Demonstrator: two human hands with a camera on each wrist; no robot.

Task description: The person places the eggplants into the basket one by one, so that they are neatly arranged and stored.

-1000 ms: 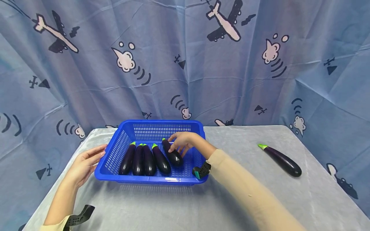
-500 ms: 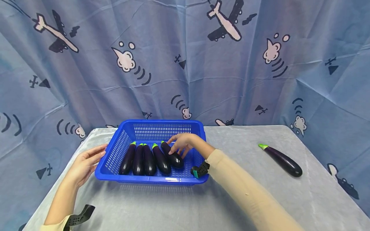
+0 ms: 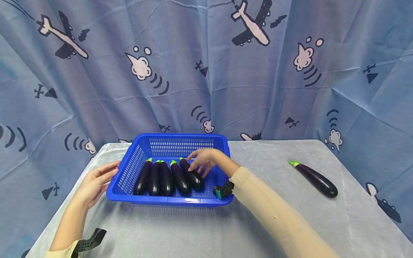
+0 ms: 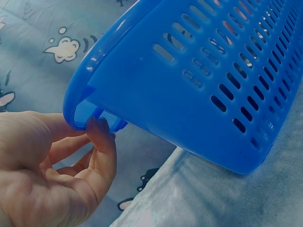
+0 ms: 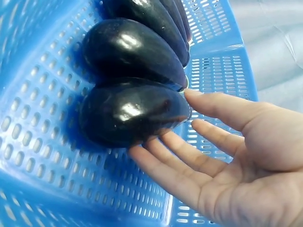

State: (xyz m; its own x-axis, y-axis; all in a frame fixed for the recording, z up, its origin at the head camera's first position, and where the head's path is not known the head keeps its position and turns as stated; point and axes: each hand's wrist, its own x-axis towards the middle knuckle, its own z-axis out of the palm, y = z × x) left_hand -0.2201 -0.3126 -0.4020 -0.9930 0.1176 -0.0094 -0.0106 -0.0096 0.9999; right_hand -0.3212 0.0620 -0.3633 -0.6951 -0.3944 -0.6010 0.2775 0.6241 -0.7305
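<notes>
In the head view, a blue plastic basket [image 3: 167, 200] holds several dark purple eggplants with green stem ends, lying side by side. My left hand [image 3: 96, 182] is at the basket's left end; the left wrist view shows its thumb and fingers [image 4: 102, 142] pinching the rim. My right hand [image 3: 204, 161] reaches inside from the right. Its thumb and fingers lie along opposite sides of the rightmost eggplant [image 5: 128, 113], touching it. That eggplant rests against its neighbour [image 5: 130, 52]. The lower parts of the right fingers are partly hidden in the head view.
One more eggplant [image 3: 316, 179] lies on the grey cloth-covered table [image 3: 264, 157], right of the basket. A blue patterned curtain [image 3: 206, 71] hangs behind the table and at both sides. Black straps [image 3: 91, 242] with devices sit on the wrists.
My right hand has brought the rightmost eggplant slightly down and left against its neighbour, then stays nearly still. The left hand and basket have hardly moved.
</notes>
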